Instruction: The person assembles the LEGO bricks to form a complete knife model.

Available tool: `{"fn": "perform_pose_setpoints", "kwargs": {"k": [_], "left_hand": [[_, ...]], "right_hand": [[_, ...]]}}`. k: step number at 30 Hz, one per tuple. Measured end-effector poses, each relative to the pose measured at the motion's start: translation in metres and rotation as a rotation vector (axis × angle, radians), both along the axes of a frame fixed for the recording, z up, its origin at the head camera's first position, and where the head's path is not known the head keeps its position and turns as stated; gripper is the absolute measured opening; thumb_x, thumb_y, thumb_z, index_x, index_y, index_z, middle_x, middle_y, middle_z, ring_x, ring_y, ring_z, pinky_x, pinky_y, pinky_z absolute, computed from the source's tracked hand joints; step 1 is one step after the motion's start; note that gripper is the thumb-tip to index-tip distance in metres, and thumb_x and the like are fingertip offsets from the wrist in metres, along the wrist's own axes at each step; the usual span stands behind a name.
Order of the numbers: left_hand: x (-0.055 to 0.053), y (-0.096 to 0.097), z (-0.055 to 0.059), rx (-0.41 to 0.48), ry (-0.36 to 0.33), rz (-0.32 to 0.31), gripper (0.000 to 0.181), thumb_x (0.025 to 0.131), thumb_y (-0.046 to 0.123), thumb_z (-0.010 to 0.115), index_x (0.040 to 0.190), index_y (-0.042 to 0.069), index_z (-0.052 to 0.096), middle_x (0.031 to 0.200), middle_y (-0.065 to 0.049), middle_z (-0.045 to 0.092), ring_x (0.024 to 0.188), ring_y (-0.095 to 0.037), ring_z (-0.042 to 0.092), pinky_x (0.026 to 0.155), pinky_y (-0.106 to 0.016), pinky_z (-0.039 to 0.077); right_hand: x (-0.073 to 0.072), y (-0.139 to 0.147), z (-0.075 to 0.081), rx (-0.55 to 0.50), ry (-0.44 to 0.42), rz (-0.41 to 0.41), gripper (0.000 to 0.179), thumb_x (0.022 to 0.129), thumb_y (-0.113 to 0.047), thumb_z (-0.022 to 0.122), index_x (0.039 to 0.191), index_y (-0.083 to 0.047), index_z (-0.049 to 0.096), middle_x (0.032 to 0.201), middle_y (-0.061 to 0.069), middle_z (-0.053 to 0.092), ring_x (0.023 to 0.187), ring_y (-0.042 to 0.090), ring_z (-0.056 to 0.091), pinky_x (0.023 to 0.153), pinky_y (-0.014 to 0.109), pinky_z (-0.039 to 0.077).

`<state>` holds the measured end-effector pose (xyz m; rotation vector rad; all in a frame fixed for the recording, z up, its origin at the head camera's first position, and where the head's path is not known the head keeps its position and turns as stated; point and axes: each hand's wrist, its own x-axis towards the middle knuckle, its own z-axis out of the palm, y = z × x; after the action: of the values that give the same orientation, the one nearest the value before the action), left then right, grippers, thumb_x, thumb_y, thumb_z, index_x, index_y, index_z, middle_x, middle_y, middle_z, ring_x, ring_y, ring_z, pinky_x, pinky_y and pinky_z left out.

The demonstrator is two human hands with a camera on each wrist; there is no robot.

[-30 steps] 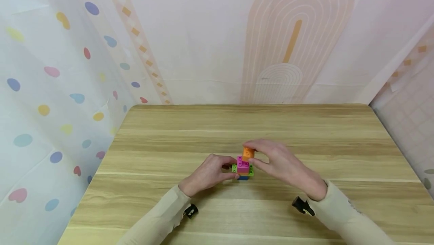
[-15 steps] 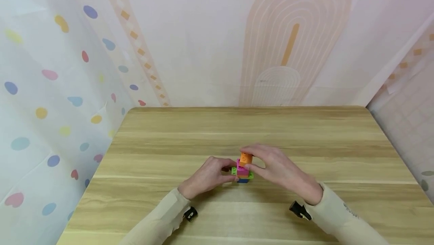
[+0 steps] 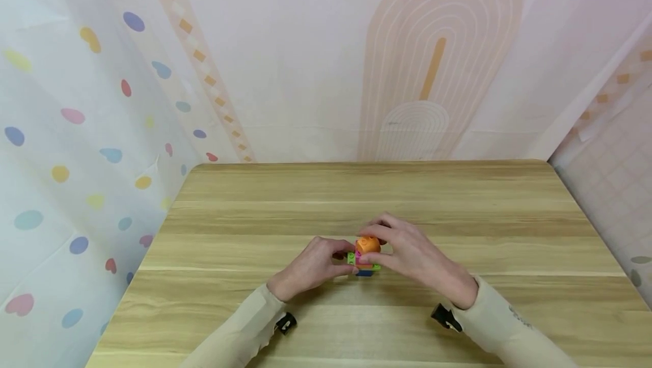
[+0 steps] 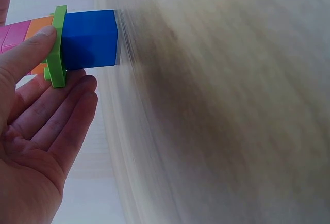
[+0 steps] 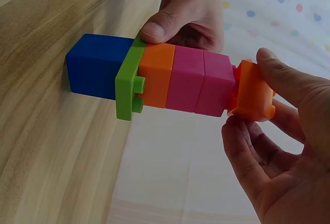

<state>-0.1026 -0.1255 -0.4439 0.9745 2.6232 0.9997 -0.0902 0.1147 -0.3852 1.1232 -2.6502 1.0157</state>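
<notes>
A toy-brick tower stands on the wooden table. From the bottom up, the right wrist view shows a blue brick (image 5: 98, 66), a thin green plate (image 5: 126, 87) wider than the rest, an orange brick (image 5: 155, 74) and two pink bricks (image 5: 186, 79). My left hand (image 3: 316, 263) holds the tower from the left, thumb and fingers at the green plate and lower orange brick. At the top, my right hand (image 3: 415, 249) pinches another orange brick (image 5: 252, 92) between thumb and fingers. That brick sits tilted against the upper pink brick's studs, part of which show in the gap.
The wooden table (image 3: 285, 204) reaches back to a patterned cloth (image 3: 305, 73) hanging behind it. Another cloth with coloured spots (image 3: 102, 119) hangs along the left side. Black wrist-camera mounts (image 3: 445, 318) stick out below both sleeves.
My right hand has brought the upper orange brick left and down onto the pink brick, and the brick has turned. My left hand keeps its hold. The head view has shifted slightly.
</notes>
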Motion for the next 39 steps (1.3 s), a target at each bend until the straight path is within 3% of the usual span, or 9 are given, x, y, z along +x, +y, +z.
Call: {"fn": "perform_pose_setpoints", "kwargs": {"k": [7, 12, 17, 23, 31, 39], "left_hand": [[0.001, 0.000, 0.000, 0.007, -0.009, 0.003, 0.026, 0.093, 0.020, 0.080, 0.115, 0.007, 0.075, 0.109, -0.003, 0.077, 0.098, -0.012, 0.072, 0.086, -0.027, 0.059], [0.001, 0.001, 0.000, 0.024, -0.010, -0.005, 0.026, 0.093, 0.020, 0.080, 0.115, 0.006, 0.075, 0.108, -0.003, 0.077, 0.097, -0.012, 0.072, 0.085, -0.025, 0.058], [0.000, 0.001, 0.000, 0.030, -0.007, -0.008, 0.025, 0.093, 0.020, 0.080, 0.114, 0.008, 0.075, 0.107, -0.001, 0.077, 0.096, -0.009, 0.071, 0.085, -0.024, 0.058], [0.001, 0.000, 0.000, 0.030, -0.026, -0.002, 0.024, 0.093, 0.018, 0.081, 0.114, 0.010, 0.075, 0.107, 0.001, 0.077, 0.097, -0.007, 0.070, 0.085, -0.023, 0.057], [0.000, 0.002, -0.001, 0.027, -0.005, -0.012, 0.022, 0.093, 0.020, 0.081, 0.113, 0.011, 0.075, 0.107, 0.002, 0.077, 0.095, -0.005, 0.069, 0.085, -0.023, 0.057], [0.000, 0.002, 0.000, 0.027, 0.023, -0.010, 0.025, 0.093, 0.019, 0.081, 0.114, 0.007, 0.075, 0.108, -0.003, 0.078, 0.095, -0.012, 0.072, 0.085, -0.026, 0.058]], "right_hand": [[-0.004, -0.006, -0.003, -0.004, 0.035, -0.068, 0.037, 0.085, -0.035, 0.086, 0.111, -0.011, 0.075, 0.099, -0.005, 0.059, 0.076, 0.007, 0.049, 0.063, 0.022, 0.045], [-0.005, -0.009, -0.003, 0.004, 0.009, -0.082, 0.037, 0.087, -0.034, 0.085, 0.112, -0.010, 0.074, 0.103, -0.002, 0.063, 0.077, 0.007, 0.051, 0.064, 0.022, 0.045], [-0.005, -0.010, -0.003, -0.014, -0.012, -0.037, 0.036, 0.089, -0.029, 0.084, 0.120, -0.012, 0.073, 0.110, 0.000, 0.071, 0.083, 0.009, 0.059, 0.069, 0.023, 0.050], [-0.007, -0.011, -0.003, -0.041, 0.012, 0.034, 0.029, 0.090, -0.023, 0.083, 0.114, -0.010, 0.075, 0.107, -0.001, 0.073, 0.083, 0.009, 0.061, 0.070, 0.025, 0.052], [-0.005, -0.005, 0.003, 0.016, -0.081, 0.022, 0.032, 0.092, -0.017, 0.080, 0.122, -0.009, 0.072, 0.115, 0.003, 0.071, 0.084, 0.009, 0.057, 0.073, 0.025, 0.051], [-0.006, 0.005, 0.010, 0.008, -0.237, 0.105, 0.047, 0.086, 0.005, 0.067, 0.132, -0.003, 0.064, 0.115, 0.007, 0.066, 0.081, 0.006, 0.059, 0.071, 0.025, 0.057]]}}
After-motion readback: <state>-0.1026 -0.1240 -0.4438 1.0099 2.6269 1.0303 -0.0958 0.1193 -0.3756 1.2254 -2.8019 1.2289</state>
